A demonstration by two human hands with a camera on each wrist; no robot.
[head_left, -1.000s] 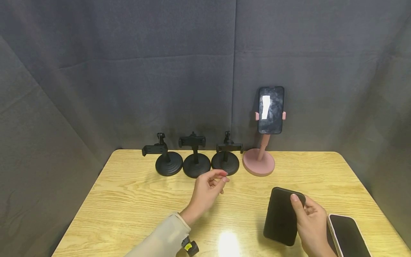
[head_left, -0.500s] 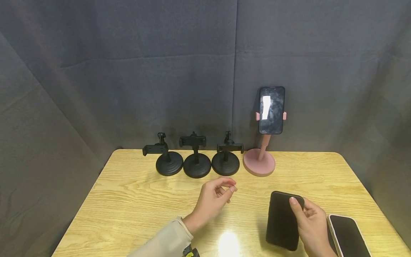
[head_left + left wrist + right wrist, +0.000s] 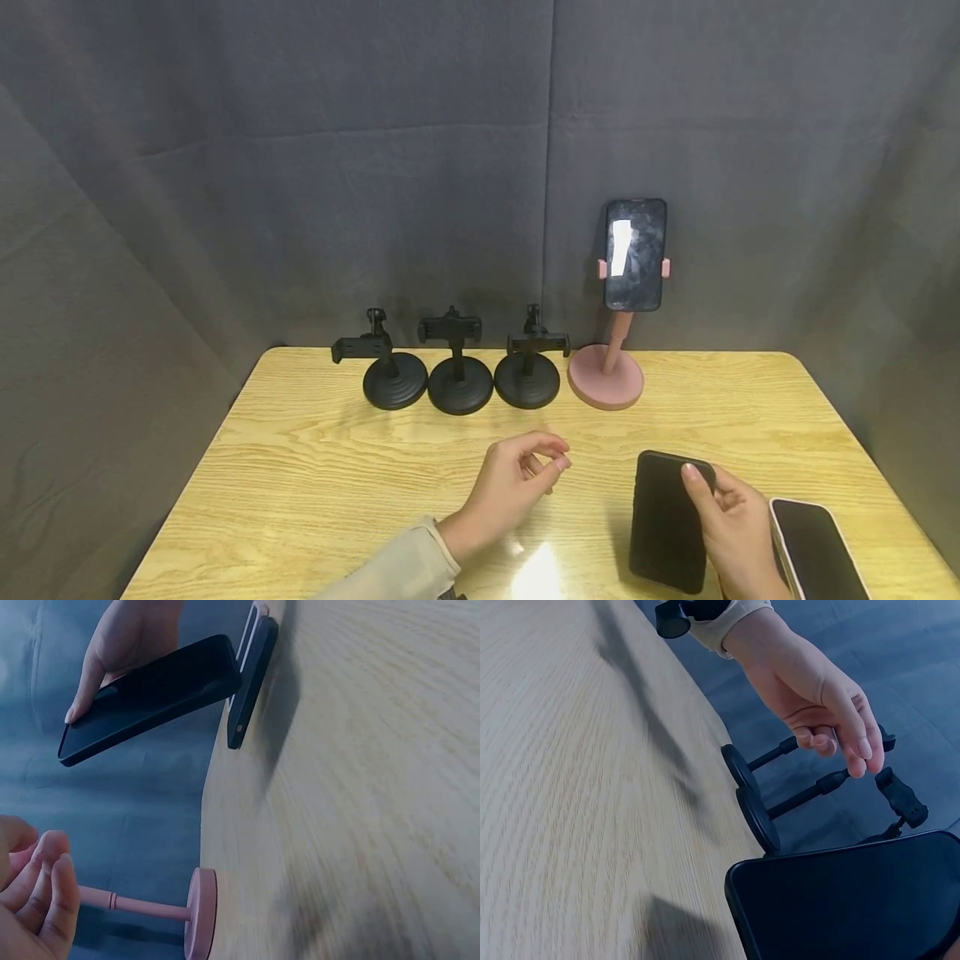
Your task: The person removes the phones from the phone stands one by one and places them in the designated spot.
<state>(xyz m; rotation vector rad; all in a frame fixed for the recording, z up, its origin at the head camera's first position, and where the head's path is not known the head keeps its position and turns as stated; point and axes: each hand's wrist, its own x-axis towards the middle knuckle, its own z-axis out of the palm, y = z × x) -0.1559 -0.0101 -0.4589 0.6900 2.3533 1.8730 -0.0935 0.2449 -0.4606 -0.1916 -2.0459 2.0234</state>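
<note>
The right grip [image 3: 735, 533] holds a flat black phone [image 3: 669, 525] near its top corner, up above the pale wooden tabletop [image 3: 300, 492]. The left grip [image 3: 506, 496] is loose, with nothing in it. It has just moved away from the three black stands with round bases [image 3: 461, 393] past it, closer to the phone. So it looks free to help, though it isn't touching the phone.
</note>
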